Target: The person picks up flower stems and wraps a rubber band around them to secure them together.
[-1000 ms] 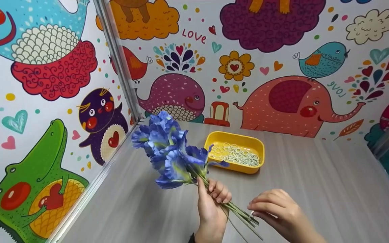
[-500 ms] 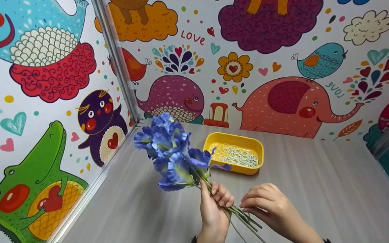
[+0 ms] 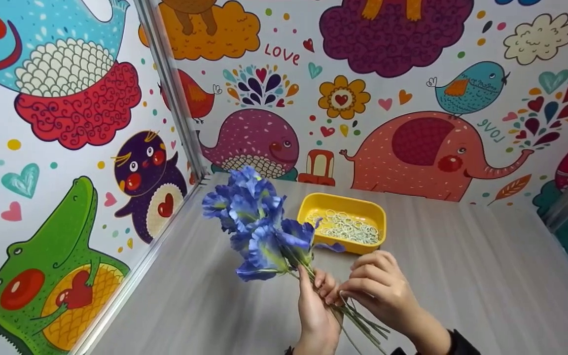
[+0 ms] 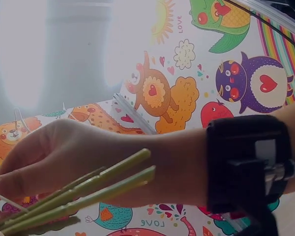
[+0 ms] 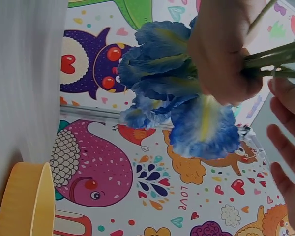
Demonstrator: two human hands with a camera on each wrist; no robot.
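Observation:
My left hand [image 3: 316, 313] grips a bunch of blue irises [image 3: 257, 217] by their green stems [image 3: 365, 323], just below the blooms. The flowers tilt to the upper left, and the cut ends point to the lower right. Close beside those gripping fingers, my right hand [image 3: 382, 286] pinches a thin pale rubber band [image 4: 9, 202] at the stems. In the right wrist view, a pale bit of the band [image 5: 273, 72] crosses the stems between the two hands. Stem ends [image 4: 123, 169] stick out past the right hand in the left wrist view.
A yellow tray [image 3: 383, 222] holding many loose pale rubber bands [image 3: 350, 229] stands on the grey wood-grain table [image 3: 461, 256] behind the hands. Cartoon-printed walls [image 3: 387, 93] rise at the back and sides. A black strap with a camera [image 4: 248, 162] sits on the right wrist.
My right hand has moved up and left along the stems, from near their cut ends to right beside the left hand, bringing the rubber band along. The flowers have shifted slightly right.

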